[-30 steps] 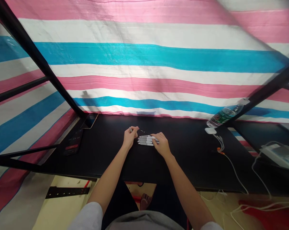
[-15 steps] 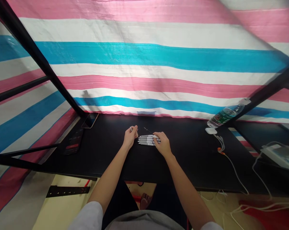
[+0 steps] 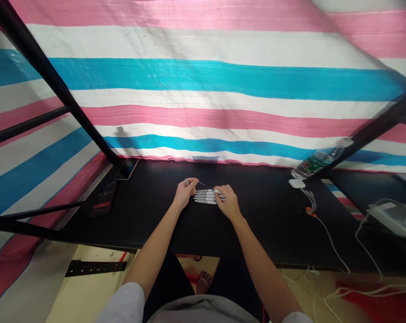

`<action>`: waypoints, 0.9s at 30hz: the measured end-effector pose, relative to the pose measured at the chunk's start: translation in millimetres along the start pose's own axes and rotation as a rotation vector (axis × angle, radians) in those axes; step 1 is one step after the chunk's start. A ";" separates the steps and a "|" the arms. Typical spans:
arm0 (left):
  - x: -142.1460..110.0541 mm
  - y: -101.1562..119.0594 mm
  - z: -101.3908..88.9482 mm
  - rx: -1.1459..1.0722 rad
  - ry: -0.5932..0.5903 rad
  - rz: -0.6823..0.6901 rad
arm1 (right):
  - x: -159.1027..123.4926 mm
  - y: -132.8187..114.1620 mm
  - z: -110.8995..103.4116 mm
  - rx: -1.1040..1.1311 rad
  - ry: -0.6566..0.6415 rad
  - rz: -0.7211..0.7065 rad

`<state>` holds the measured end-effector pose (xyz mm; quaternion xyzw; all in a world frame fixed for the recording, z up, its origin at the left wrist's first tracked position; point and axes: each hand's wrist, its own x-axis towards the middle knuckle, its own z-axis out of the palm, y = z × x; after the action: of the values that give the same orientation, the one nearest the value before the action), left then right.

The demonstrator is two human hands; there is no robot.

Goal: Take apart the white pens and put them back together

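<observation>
My left hand (image 3: 183, 194) is closed, its thumb and forefinger at the tip of a thin dark pen refill (image 3: 206, 185). A small silver piece (image 3: 186, 182), seemingly a pen's front part, shows between its fingers. The refill runs slantwise to my right hand (image 3: 228, 202), which is closed round the white rear barrel (image 3: 217, 191) of a pen. Below the refill, several white and grey pens (image 3: 205, 202) lie side by side on the black table (image 3: 162, 224), tips to the left. My right fingers partly cover their rear ends.
Two phones, one dark (image 3: 127, 169) and one showing a timer (image 3: 103, 199), lie at left. A water bottle (image 3: 315, 163) leans at right beside a white charger (image 3: 297, 183) with cables (image 3: 327, 240). Black frame bars (image 3: 88, 121) and a striped sheet (image 3: 203, 80) enclose the table.
My left hand has moved slightly right, and its fingertips have come to the refill tip, which was apart from them. My right hand has barely moved.
</observation>
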<state>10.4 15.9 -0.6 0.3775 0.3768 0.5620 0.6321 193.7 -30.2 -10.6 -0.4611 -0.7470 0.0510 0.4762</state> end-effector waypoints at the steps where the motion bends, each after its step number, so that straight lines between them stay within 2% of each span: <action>1: -0.3 0.0 0.2 0.005 -0.002 -0.004 | 0.0 -0.1 0.0 -0.001 -0.005 0.001; 13: 0.9 -0.9 -1.4 0.042 0.006 0.013 | 0.6 -0.5 -1.2 -0.007 -0.014 0.018; 27: -3.1 -0.3 -4.1 0.291 -0.030 0.062 | -1.3 2.0 0.5 -0.046 -0.044 -0.003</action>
<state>6.6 13.0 -2.5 0.4852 0.4329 0.5149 0.5587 194.7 -29.9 -12.8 -0.4695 -0.7590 0.0432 0.4491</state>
